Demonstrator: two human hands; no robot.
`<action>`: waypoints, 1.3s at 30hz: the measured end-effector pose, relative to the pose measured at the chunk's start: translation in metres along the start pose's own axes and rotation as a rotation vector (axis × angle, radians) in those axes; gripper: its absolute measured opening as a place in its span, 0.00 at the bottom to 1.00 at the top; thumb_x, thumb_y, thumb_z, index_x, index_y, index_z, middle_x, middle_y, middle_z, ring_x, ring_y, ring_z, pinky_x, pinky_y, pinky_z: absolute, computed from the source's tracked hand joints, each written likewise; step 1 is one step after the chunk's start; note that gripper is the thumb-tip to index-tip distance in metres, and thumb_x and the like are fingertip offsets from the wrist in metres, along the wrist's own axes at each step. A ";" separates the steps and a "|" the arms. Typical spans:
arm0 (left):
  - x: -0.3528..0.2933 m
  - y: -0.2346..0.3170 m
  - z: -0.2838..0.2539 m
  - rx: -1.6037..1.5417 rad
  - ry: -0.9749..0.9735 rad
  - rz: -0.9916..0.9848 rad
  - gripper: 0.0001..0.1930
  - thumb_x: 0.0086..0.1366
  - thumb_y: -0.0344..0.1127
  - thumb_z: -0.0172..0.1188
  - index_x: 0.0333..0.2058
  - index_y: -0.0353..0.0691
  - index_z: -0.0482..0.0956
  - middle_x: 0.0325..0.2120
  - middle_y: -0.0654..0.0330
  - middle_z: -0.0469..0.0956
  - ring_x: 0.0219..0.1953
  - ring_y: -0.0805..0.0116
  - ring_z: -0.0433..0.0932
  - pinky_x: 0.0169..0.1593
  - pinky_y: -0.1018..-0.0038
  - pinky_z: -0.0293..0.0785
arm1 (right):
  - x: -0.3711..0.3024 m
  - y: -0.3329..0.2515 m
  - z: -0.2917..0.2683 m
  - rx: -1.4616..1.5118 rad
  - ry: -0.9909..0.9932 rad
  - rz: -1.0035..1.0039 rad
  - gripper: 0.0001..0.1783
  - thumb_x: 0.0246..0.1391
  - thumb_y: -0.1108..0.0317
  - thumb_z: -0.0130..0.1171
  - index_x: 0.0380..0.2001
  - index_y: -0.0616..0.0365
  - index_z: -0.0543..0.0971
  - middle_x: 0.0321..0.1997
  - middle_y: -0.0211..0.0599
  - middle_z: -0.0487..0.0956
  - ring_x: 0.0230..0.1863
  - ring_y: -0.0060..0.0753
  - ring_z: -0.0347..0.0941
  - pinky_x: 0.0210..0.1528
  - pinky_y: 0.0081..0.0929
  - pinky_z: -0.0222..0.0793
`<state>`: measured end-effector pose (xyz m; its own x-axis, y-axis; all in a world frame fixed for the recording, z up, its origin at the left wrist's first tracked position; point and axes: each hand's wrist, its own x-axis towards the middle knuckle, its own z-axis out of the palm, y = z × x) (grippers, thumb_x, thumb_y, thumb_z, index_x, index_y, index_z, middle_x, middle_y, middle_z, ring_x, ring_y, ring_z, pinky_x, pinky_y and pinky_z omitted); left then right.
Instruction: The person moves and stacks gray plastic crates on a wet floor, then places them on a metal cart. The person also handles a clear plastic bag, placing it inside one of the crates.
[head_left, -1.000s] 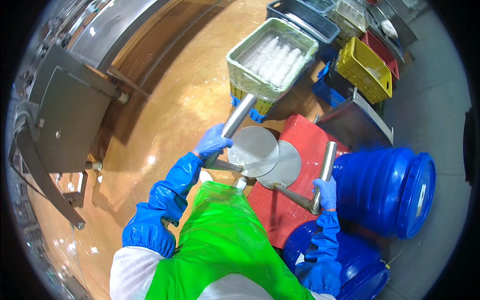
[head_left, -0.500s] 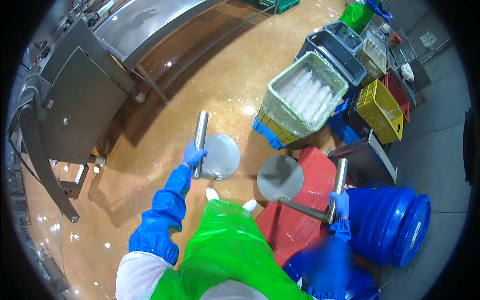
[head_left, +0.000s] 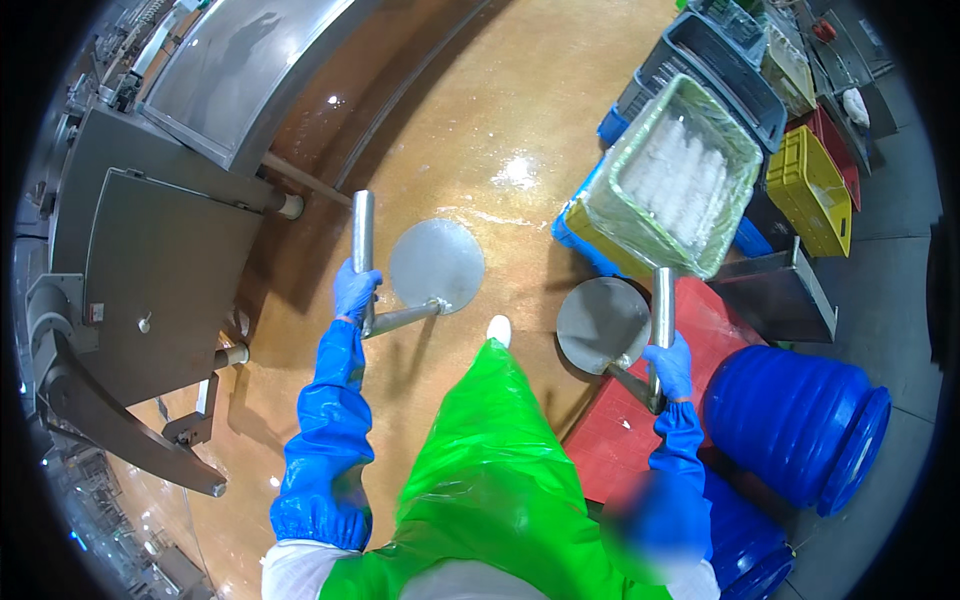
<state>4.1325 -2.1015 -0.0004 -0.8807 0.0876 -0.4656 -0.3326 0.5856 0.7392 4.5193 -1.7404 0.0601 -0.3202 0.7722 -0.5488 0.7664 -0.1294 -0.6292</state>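
My left hand (head_left: 356,290), in a blue glove, is wrapped round a shiny metal cylinder (head_left: 363,220). A short rod joins this cylinder to a flat round metal disc (head_left: 437,265), held out over the wet floor. A matching piece is in my right hand (head_left: 671,368): its fingers close round the lower part of an upright metal cylinder (head_left: 663,310), and a rod runs from it to a grey disc (head_left: 603,325). That second disc lies beside a lined crate (head_left: 595,205) holding whitish, icy-looking rolls. Both pieces look held in the air.
A red slab-like surface (head_left: 625,425) lies below my right hand, with a blue barrel (head_left: 785,420) to its right. Yellow crates (head_left: 800,180) and dark crates (head_left: 715,65) stand far right. Steel machinery (head_left: 170,270) with a curved arm (head_left: 130,420) fills the left side.
The view has moved forward, so the lined crate and red surface appear closer. Both metal pieces travel along in my hands, and the left one's rod now shows more plainly.
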 end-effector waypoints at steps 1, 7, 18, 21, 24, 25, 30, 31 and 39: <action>0.016 0.008 -0.003 0.026 -0.008 0.010 0.19 0.40 0.32 0.59 0.35 0.33 0.72 0.22 0.55 0.74 0.20 0.68 0.74 0.21 0.72 0.73 | 0.008 0.002 0.021 0.034 0.020 -0.027 0.20 0.31 0.70 0.59 0.33 0.64 0.72 0.23 0.38 0.74 0.19 0.28 0.71 0.21 0.28 0.69; 0.098 0.060 -0.004 0.111 -0.078 0.080 0.19 0.41 0.34 0.59 0.35 0.32 0.72 0.22 0.53 0.75 0.20 0.66 0.76 0.23 0.71 0.73 | 0.021 -0.007 0.074 -0.110 0.041 0.110 0.18 0.31 0.70 0.58 0.32 0.62 0.71 0.22 0.38 0.73 0.19 0.30 0.72 0.21 0.29 0.69; 0.261 0.175 0.036 0.184 -0.364 0.256 0.19 0.40 0.33 0.61 0.33 0.32 0.72 0.22 0.53 0.75 0.20 0.66 0.75 0.22 0.71 0.73 | -0.061 0.090 0.151 0.410 0.319 0.515 0.07 0.34 0.73 0.55 0.20 0.62 0.70 0.13 0.37 0.69 0.11 0.33 0.68 0.14 0.28 0.65; 0.309 0.217 0.054 0.272 -0.424 0.308 0.19 0.39 0.34 0.62 0.32 0.32 0.73 0.20 0.52 0.76 0.19 0.64 0.77 0.22 0.71 0.73 | -0.074 0.081 0.194 0.663 0.349 0.524 0.06 0.35 0.74 0.56 0.19 0.63 0.69 0.13 0.36 0.69 0.11 0.33 0.68 0.14 0.28 0.66; 0.350 0.258 0.077 0.329 -0.445 0.386 0.19 0.39 0.35 0.62 0.31 0.31 0.73 0.21 0.52 0.77 0.19 0.64 0.77 0.22 0.71 0.74 | -0.085 0.052 0.245 0.807 0.426 0.568 0.06 0.35 0.74 0.55 0.20 0.63 0.69 0.14 0.36 0.69 0.11 0.33 0.68 0.14 0.28 0.66; 0.364 0.271 0.086 0.318 -0.462 0.385 0.19 0.38 0.35 0.62 0.31 0.31 0.73 0.20 0.52 0.76 0.19 0.65 0.77 0.22 0.71 0.74 | -0.087 0.037 0.263 0.832 0.460 0.586 0.05 0.36 0.74 0.54 0.19 0.62 0.69 0.14 0.37 0.69 0.12 0.33 0.67 0.15 0.28 0.67; 0.439 0.344 0.142 0.327 -0.497 0.434 0.19 0.38 0.34 0.62 0.31 0.30 0.73 0.21 0.52 0.75 0.19 0.64 0.76 0.23 0.70 0.75 | -0.089 -0.020 0.324 0.939 0.614 0.633 0.07 0.35 0.72 0.54 0.20 0.60 0.67 0.14 0.38 0.68 0.12 0.35 0.68 0.16 0.29 0.67; 0.458 0.357 0.156 0.313 -0.494 0.437 0.19 0.38 0.34 0.62 0.31 0.30 0.73 0.22 0.52 0.75 0.20 0.63 0.76 0.23 0.70 0.74 | -0.082 -0.026 0.334 0.970 0.642 0.660 0.08 0.34 0.72 0.54 0.21 0.60 0.67 0.14 0.38 0.68 0.12 0.35 0.68 0.16 0.29 0.67; 0.567 0.466 0.255 0.317 -0.432 0.424 0.19 0.38 0.34 0.61 0.31 0.28 0.72 0.25 0.48 0.75 0.24 0.60 0.77 0.27 0.68 0.74 | -0.051 -0.097 0.386 1.180 0.774 0.879 0.09 0.33 0.70 0.56 0.21 0.61 0.68 0.15 0.39 0.68 0.15 0.38 0.69 0.19 0.32 0.69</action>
<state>3.5645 -1.5729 -0.0439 -0.6772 0.6369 -0.3683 0.1841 0.6314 0.7533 4.2466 -2.0077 -0.0635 0.5632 0.2729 -0.7800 -0.3792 -0.7533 -0.5374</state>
